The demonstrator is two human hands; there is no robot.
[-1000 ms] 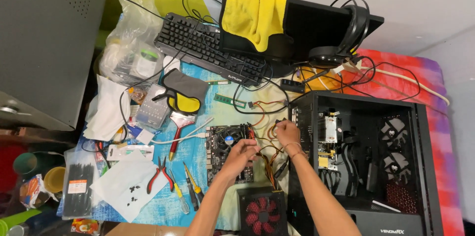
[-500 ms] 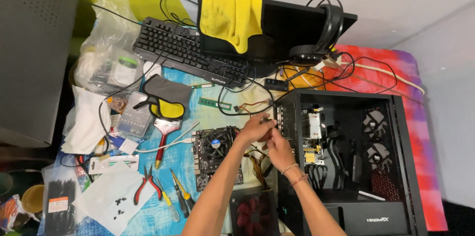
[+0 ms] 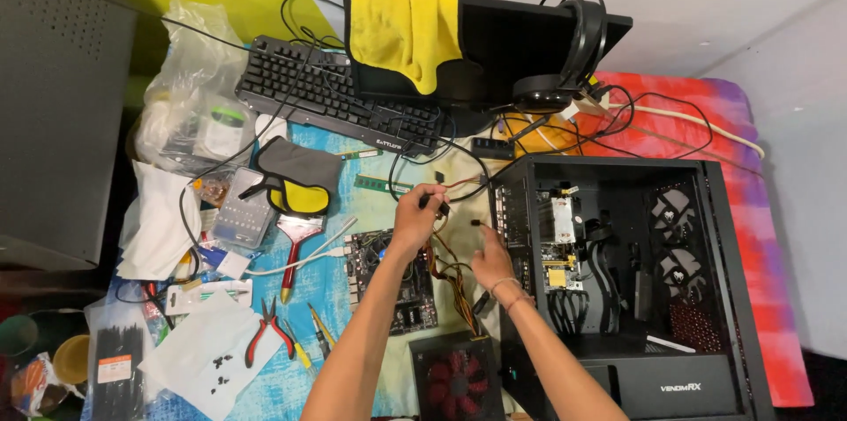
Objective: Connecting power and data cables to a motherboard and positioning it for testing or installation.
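Two hands work a bundle of power cables (image 3: 448, 255) above the motherboard (image 3: 393, 280): the left hand (image 3: 415, 220) is closed around a black connector held up over the board. The right hand (image 3: 491, 255) pinches another lead just beside the open black computer case (image 3: 618, 280), with the red-fanned power supply (image 3: 456, 379) below.

Both forearms bare, entering from bottom edge, angled up toward centre. Left hand (image 3: 413, 220) raised higher, back toward camera, fingers curled, thumb and fingertips pinched in closed grip. Right hand (image 3: 490, 258) lower and just right of left, back up, fingers bent and loosely spread, reaching up-left; whether anything pinched, cannot tell. Thin bands around right wrist. Hands near each other, not touching. Left forearm longer in view, right crossing lower right.
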